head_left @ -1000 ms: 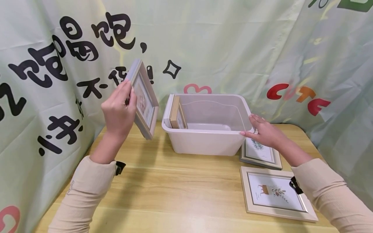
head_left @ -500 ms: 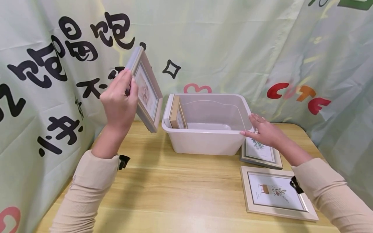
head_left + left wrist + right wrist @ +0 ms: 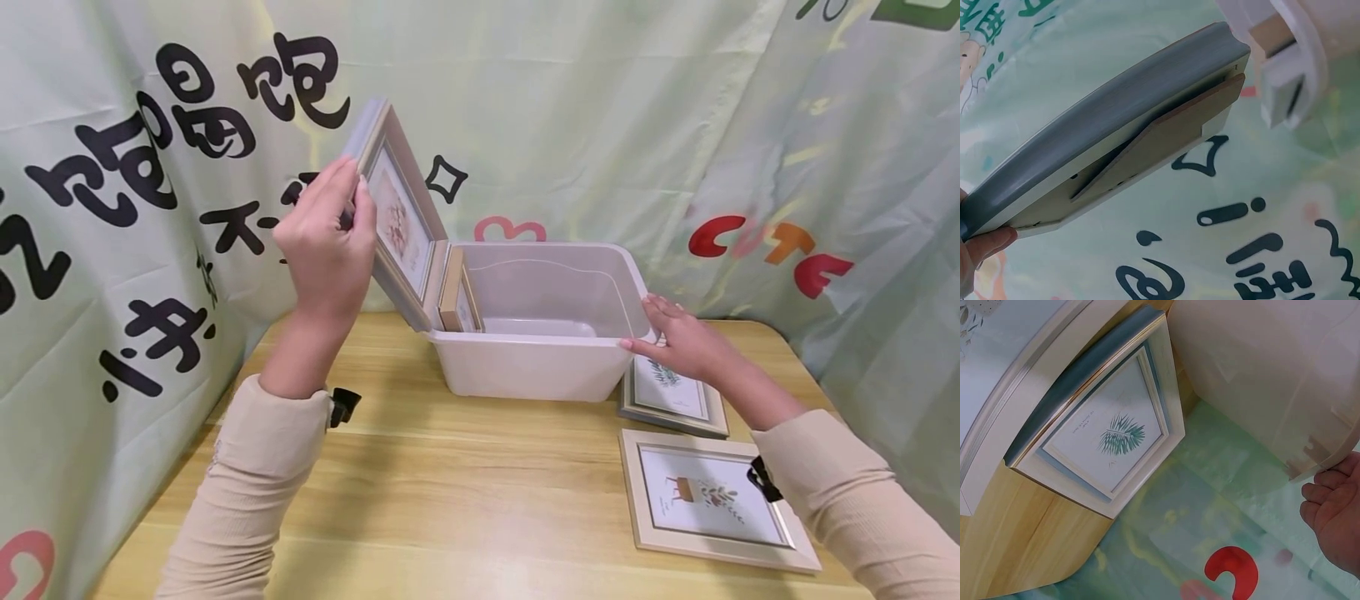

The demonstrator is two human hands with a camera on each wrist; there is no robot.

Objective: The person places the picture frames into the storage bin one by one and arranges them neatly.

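My left hand (image 3: 322, 242) grips a picture frame (image 3: 402, 218) by its side edge, thumb on the front. The frame is tilted, and its lower corner overlaps the left rim of a pale plastic bin (image 3: 532, 368). In the left wrist view, the frame's grey edge (image 3: 1104, 103) and its back with a stand flap (image 3: 1200, 115) show. My right hand (image 3: 688, 340) holds the bin's right front corner, thumb on the front rim; the right wrist view shows its fingers curled at the rim. Inside the bin's left end, a wood-coloured frame (image 3: 452, 292) stands upright beside a white one.
Right of the bin, a frame with a green leaf print (image 3: 678, 392) lies on the wooden table (image 3: 465, 492). Nearer lies a beige frame with a potted-plant print (image 3: 708, 500), partly under my right sleeve. A printed curtain (image 3: 585, 125) hangs behind the table.
My left hand has carried the picture frame up and to the right, from beside the bin to over its left rim. The right hand and the bin have stayed put.
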